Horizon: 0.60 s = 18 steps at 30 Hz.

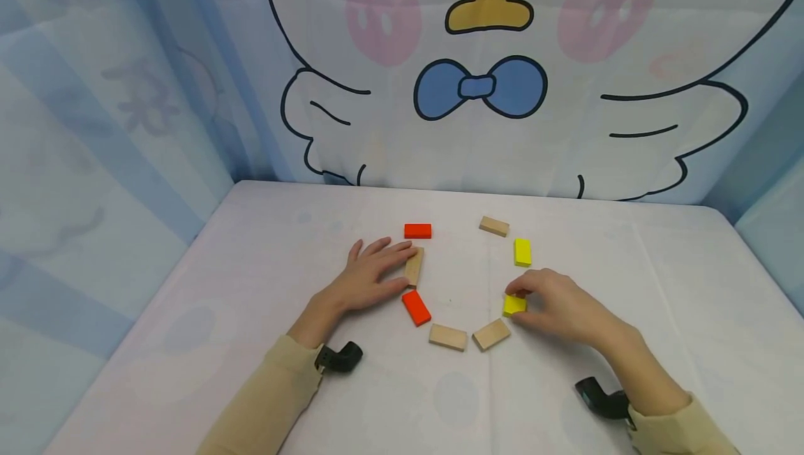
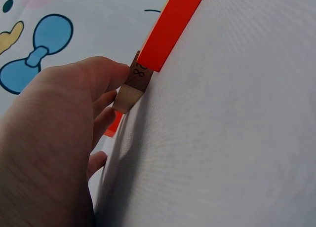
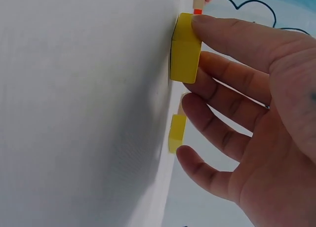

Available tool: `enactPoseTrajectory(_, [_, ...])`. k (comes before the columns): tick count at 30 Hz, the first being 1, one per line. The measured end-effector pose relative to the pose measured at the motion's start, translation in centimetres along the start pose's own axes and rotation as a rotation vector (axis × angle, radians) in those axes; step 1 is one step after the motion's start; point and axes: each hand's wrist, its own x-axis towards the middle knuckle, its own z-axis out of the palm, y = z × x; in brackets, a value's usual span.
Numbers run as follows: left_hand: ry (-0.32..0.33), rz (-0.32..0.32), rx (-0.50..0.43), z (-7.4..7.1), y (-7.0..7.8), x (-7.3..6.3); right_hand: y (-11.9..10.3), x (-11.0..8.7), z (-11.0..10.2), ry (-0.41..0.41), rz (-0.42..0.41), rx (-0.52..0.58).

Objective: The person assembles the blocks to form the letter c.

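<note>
Within a loose ring of small blocks on the table, my left hand holds a plain wooden block, its thumb by the near end and its fingertips at the far end. Dark marks like digits show on that block's end in the left wrist view. My right hand pinches a yellow block between thumb and fingers, partly hiding it. Close to the left thumb lies a red block; another red block is beyond the left fingers. Past the right hand sits a second yellow block.
Two wooden blocks, one on the left and one on the right, form the near side of the ring. A further wooden block lies at the far right. Behind the white-covered table hangs a printed curtain.
</note>
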Motion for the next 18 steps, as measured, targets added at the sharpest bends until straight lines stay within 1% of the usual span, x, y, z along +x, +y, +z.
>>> enactPoseTrajectory(10, [0.0, 0.002, -0.006, 0.07, -0.11, 0.01, -0.33, 0.04, 0.22, 0.005, -0.029, -0.024])
enactPoseTrajectory(18, [0.001, 0.008, -0.012, 0.02, -0.06, 0.0, -0.19, 0.01, 0.3, 0.007, -0.025, -0.039])
